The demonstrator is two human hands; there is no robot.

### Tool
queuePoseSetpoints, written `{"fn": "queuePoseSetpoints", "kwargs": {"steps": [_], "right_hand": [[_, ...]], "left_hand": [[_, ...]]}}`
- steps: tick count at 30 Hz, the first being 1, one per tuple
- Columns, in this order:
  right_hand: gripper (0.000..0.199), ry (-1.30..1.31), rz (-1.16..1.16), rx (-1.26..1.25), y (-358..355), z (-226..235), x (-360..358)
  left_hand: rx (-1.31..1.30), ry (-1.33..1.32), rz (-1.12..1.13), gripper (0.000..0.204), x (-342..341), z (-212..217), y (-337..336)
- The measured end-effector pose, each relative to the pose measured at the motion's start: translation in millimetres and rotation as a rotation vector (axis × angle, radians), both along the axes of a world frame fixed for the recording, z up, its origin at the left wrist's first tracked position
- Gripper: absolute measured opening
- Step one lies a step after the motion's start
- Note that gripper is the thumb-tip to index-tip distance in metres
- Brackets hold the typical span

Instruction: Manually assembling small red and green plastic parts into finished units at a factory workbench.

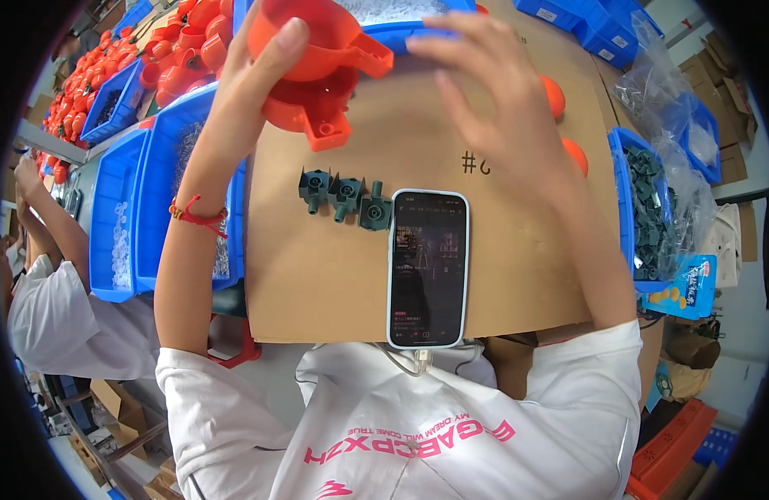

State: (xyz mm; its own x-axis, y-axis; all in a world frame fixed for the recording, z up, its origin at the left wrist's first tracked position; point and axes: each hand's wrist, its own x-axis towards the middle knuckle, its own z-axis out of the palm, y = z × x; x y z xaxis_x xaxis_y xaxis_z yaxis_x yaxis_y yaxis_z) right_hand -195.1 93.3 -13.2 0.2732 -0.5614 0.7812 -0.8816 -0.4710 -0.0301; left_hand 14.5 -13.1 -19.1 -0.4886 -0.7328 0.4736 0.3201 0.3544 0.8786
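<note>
At the upper left of the cardboard-covered table, my left hand (263, 71) is closed on orange-red plastic shells. The upper shell (313, 29) is cup-shaped with a short spout-like tab; a second shell (297, 112) with a similar tab shows just below it. My right hand (488, 87) hovers to the right of them, fingers spread and slightly blurred, with nothing in it. Below the shells, three dark green plastic parts (345, 197) with short pegs stand in a row. A phone (428, 271) with a lit screen lies beside them, a cable at its lower end.
Blue bins of small parts (134, 225) line the left side. Another blue bin (409, 33) holds whitish pieces at the far edge. Dark green parts fill a bin (622, 200) at right. Two orange-red rounded pieces (553, 96) lie near my right forearm. Another person's arm (55, 212) shows at far left.
</note>
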Motion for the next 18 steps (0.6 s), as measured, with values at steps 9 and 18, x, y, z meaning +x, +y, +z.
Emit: {"fn": "queuePoseSetpoints", "kwargs": {"steps": [9,18], "right_hand": [[0.031,-0.300,0.007,0.558,-141.0,-2.9,-2.2],[0.021,-0.259,0.072,0.860,-189.8,-6.7,-28.5]], "left_hand": [[0.211,0.014,-0.135,0.044,19.8,3.7,-19.9],[0.353,-0.171,-0.797,0.055,6.9,10.0,14.8]]}}
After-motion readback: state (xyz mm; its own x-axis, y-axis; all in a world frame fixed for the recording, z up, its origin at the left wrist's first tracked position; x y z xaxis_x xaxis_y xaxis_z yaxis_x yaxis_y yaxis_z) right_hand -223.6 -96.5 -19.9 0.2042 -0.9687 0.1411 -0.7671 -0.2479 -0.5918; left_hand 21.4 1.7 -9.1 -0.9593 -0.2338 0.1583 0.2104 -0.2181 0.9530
